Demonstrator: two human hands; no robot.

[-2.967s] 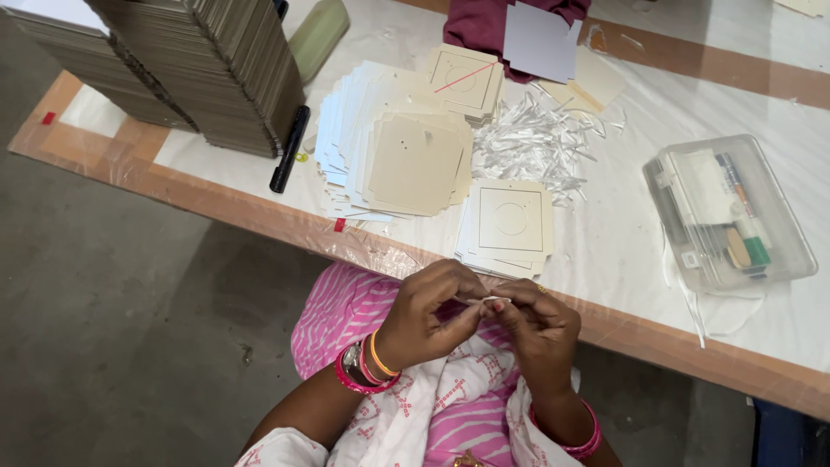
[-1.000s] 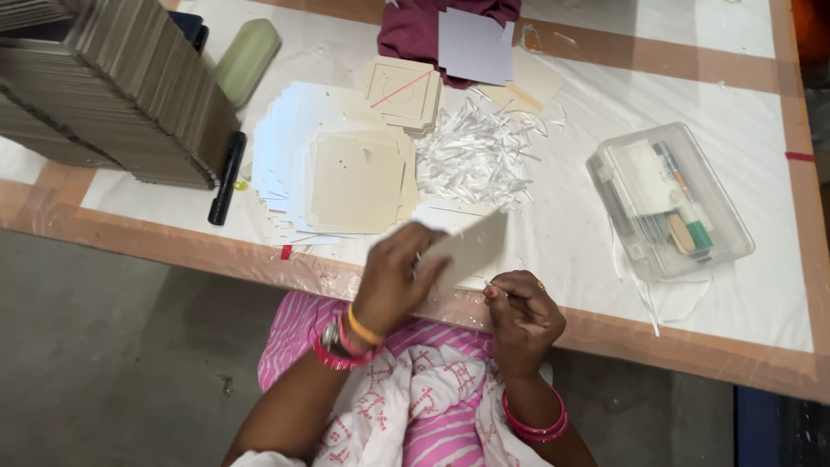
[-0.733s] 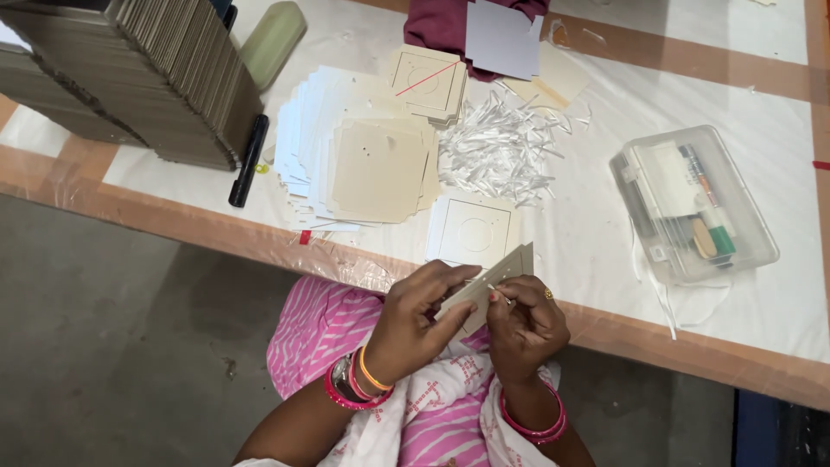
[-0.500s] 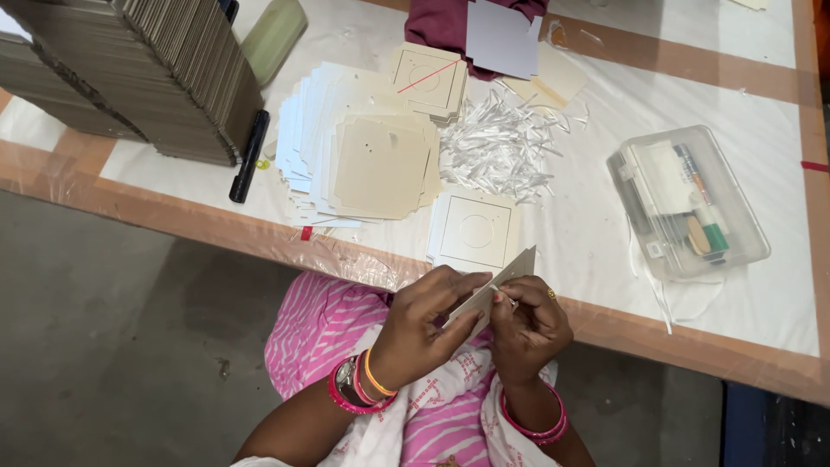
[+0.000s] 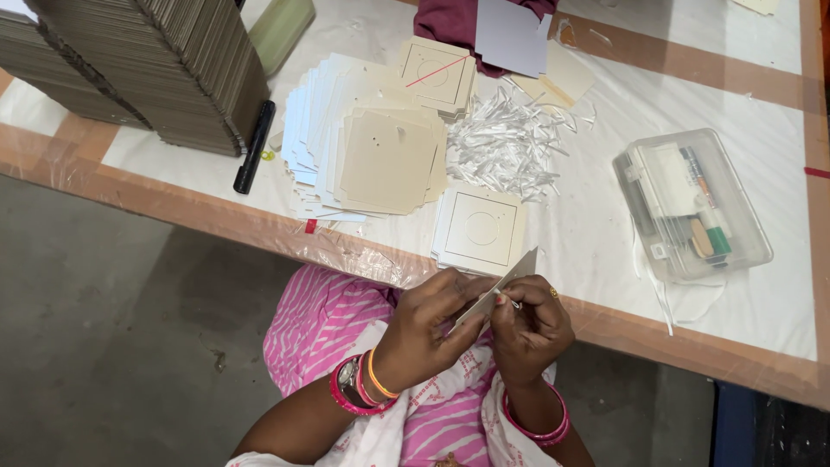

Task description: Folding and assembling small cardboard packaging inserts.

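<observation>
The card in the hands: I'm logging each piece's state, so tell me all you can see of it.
The card is a thin, beige square, seemingly cardboard, seen nearly edge-on and tilted, one corner rising over the table edge. The left hand grips its lower part; the right hand pinches at its face, holding something small and unclear.

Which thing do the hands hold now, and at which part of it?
Both the left hand and the right hand grip a square beige card at its lower end.

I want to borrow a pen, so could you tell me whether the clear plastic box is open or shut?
Shut: the clear plastic box has its lid lying flat over the pens inside.
</observation>
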